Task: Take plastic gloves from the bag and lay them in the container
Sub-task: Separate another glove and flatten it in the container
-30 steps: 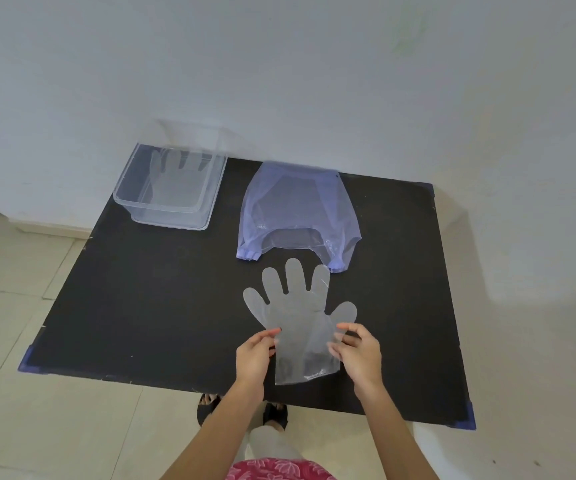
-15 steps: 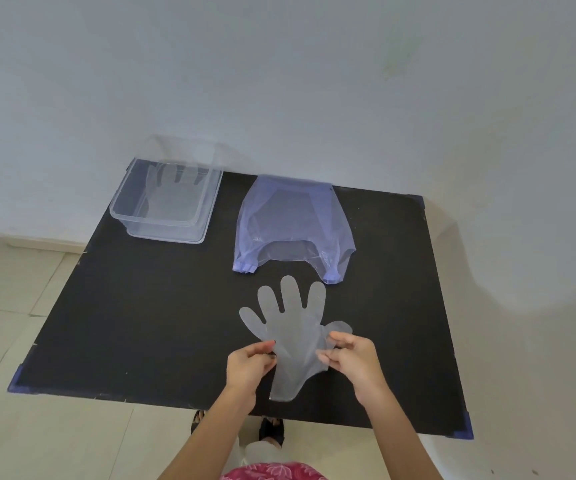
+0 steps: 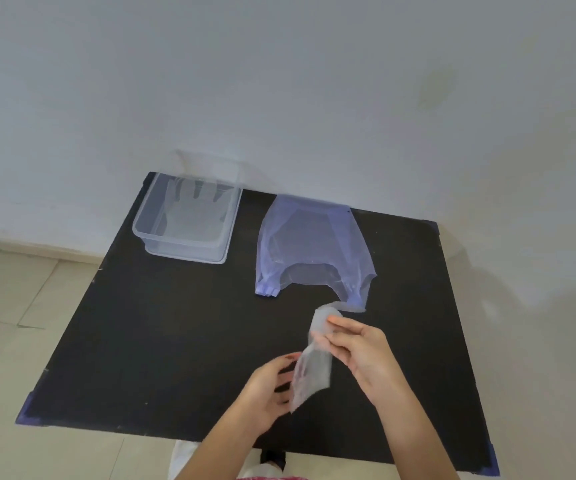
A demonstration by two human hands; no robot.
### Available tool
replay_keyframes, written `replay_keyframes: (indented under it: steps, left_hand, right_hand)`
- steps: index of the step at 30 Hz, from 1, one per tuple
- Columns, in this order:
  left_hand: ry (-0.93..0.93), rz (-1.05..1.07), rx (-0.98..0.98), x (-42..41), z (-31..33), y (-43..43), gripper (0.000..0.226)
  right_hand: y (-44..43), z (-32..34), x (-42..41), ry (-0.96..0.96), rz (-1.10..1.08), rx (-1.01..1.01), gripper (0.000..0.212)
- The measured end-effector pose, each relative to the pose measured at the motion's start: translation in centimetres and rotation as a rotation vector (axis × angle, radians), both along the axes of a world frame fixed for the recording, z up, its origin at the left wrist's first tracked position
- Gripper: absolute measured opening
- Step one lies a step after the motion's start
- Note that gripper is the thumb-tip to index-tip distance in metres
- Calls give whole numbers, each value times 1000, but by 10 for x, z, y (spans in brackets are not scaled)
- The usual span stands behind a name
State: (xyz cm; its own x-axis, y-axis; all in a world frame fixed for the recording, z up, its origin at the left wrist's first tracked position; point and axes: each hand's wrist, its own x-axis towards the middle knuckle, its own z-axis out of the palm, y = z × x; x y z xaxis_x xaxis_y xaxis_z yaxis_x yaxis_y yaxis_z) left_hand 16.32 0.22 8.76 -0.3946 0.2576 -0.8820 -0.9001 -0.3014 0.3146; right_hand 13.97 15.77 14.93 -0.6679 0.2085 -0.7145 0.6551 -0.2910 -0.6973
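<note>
A translucent plastic glove (image 3: 314, 368) hangs crumpled and lifted off the black table (image 3: 162, 341), blurred. My right hand (image 3: 359, 351) pinches its upper part between thumb and fingers. My left hand (image 3: 266, 393) grips its lower edge. The pale blue plastic bag (image 3: 311, 251) lies flat at the back middle, its mouth toward me. The clear rectangular container (image 3: 182, 237) stands at the back left with at least one glove (image 3: 193, 213) lying flat inside.
A white wall runs right behind the table. Beige floor tiles show at the left and below the table's front edge, where my feet stand. Blue tape marks the table's front corners.
The glove lay flat and spread on the table with fingers pointing away; now both hands have raised it and it hangs bunched between them. The camera view shifted left and up.
</note>
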Motion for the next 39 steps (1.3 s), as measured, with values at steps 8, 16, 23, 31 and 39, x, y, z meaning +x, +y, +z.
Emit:
replay_keyframes:
  steps: [8,16,23,31,39]
  left_hand:
    - [-75,131,371,-66,23,-88,32]
    - [-44,87,563,-130,53,-173,38]
    - [20,137,691,-168,55,-200,43]
    - [-12,286,688,-190,66,-206,36]
    - [129,303,462,-214,66,-207,32]
  right_hand:
    - [-97,36,-62,93,-107,-66,23]
    - [-178,62,-117,203,-157,-80,22]
    - [-206,76,-149,235,-139,-72,26]
    - [-195,79,-164,225,-86,77,23]
    - [-185,78,-177,210,-5,127,29]
